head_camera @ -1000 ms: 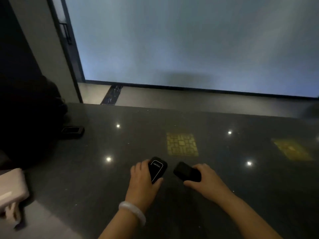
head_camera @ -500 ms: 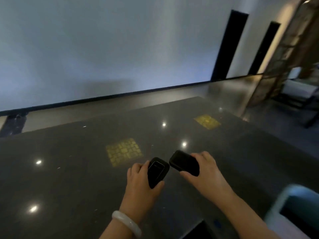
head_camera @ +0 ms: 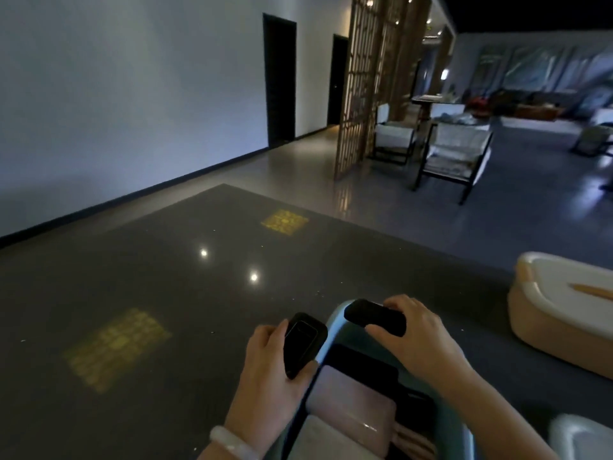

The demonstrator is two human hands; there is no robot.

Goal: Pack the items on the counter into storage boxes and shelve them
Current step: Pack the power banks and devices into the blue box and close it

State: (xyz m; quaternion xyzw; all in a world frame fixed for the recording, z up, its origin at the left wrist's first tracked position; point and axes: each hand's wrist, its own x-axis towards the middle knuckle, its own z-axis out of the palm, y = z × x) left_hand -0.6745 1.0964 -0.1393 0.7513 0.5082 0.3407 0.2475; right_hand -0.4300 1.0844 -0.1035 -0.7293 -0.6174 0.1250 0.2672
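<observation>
Over the blue box (head_camera: 335, 322) on the counter (head_camera: 166, 293), the right hand (head_camera: 421, 333) grips a black case (head_camera: 374, 315), likely to drop it in. The left hand (head_camera: 268, 363) grips a black phone (head_camera: 303, 343) just beside the rim (its turn next, maybe).

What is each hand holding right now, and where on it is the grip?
The left hand grips a black device round its lower half. The right hand pinches another black device by its right end, above the blue box.
</observation>
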